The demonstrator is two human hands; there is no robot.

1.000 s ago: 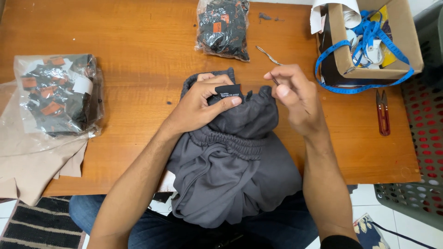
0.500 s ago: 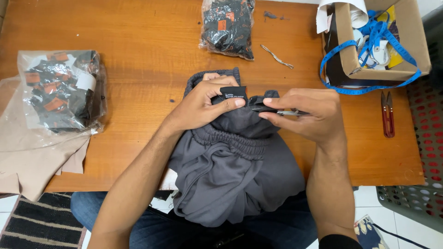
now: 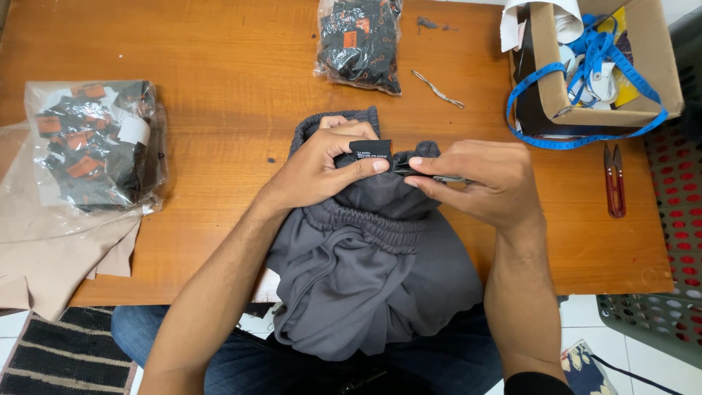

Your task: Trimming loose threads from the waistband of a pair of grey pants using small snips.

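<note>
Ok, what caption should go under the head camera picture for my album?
Left hand pinches a black label on grey pants while right hand holds a small metal tool beside it.

A glossy wooden table (image 3: 183,51) stands on white floor tiles (image 3: 643,366) beside a striped mat (image 3: 66,358).

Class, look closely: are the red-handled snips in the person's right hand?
No: the red-handled snips lie on the table, apart from the right hand.
</note>
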